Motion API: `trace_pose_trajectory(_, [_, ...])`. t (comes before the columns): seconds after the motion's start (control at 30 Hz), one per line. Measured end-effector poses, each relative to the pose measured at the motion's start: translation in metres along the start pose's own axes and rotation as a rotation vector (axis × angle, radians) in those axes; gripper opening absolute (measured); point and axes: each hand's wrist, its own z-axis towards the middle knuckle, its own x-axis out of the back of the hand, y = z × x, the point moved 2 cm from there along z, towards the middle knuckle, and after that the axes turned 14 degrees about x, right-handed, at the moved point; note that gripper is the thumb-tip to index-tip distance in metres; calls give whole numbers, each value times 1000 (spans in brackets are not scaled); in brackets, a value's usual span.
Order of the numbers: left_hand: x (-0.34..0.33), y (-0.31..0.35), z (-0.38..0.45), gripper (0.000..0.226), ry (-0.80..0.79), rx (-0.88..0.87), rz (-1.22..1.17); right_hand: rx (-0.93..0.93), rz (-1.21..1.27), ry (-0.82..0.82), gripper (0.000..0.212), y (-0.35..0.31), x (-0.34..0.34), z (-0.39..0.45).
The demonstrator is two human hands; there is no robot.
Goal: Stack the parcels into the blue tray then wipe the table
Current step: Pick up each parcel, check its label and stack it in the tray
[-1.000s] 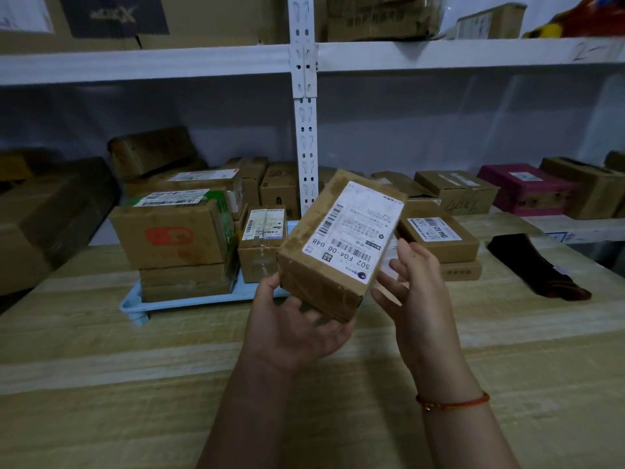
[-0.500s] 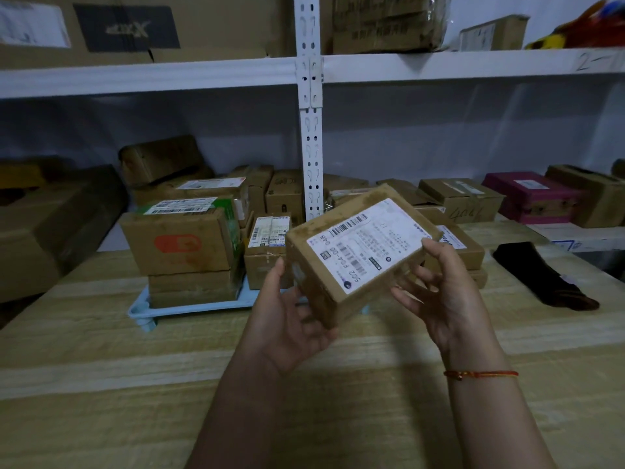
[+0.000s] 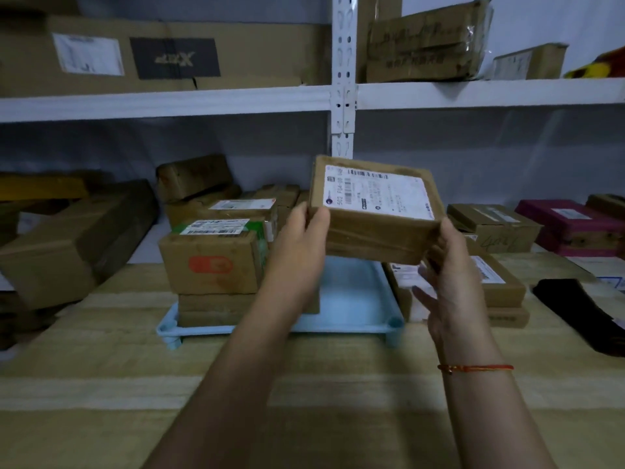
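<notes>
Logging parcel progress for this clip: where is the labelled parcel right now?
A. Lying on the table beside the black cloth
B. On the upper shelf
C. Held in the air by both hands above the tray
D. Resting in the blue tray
C: the left hand and right hand grip the parcel at its two ends, and it hangs clear above the bare right part of the tray.

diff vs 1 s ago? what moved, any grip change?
The labelled parcel was turned from a steep tilt to nearly level, label up, and carried forward over the bare right part of the blue tray. Left hand shifted from cupping it beneath to gripping its left end; right hand holds the right end as before. Stacked parcels in the tray and the black cloth did not move.
</notes>
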Motion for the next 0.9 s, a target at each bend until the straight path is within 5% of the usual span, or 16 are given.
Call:
trace_pose_trajectory(0.33, [118, 30, 114, 51, 94, 78, -72, 198, -199, -351, 43, 15, -133, 36])
trace_pose_trajectory(0.53, [164, 15, 150, 48, 138, 173, -186, 187, -278, -559, 44, 39, -196, 51])
trace_pose_trajectory(0.9, [171, -15, 168, 49, 84, 182, -248, 166, -317, -586, 34, 76, -217, 57])
